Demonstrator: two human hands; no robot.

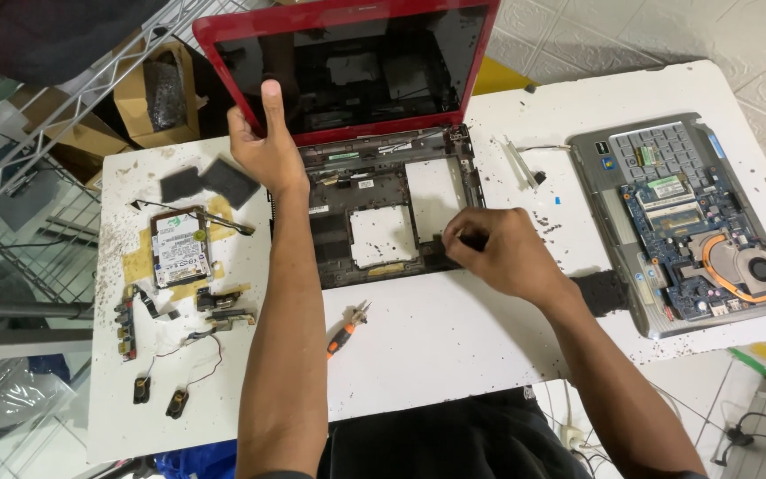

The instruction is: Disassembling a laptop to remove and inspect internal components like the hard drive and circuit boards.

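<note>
- Far left on the white surface (pixel 454 337) lie two small black speakers (pixel 160 396) on thin wires, a narrow connector board (pixel 124 330), a hard drive (pixel 180 247) and two dark foam pads (pixel 208 183).
- The left hand (pixel 265 142) reaches straight forward on an extended forearm; its fingers close on the lower left corner of the red laptop lid (pixel 347 62), thumb up against the bezel, holding the lid upright.
- An orange-handled tool (pixel 346 331) lies on the surface between the two forearms.
- The stripped black laptop base (pixel 383 213) sits mid-surface, hinged to the lid.
- The right hand (pixel 498 253) comes in from the right, wrist bent, fingers curled and pinched down at the base's front right corner; whether they hold anything cannot be told.
- Far right lies a grey upturned panel with a blue circuit board (pixel 693 231), copper heat pipe and fan.
</note>
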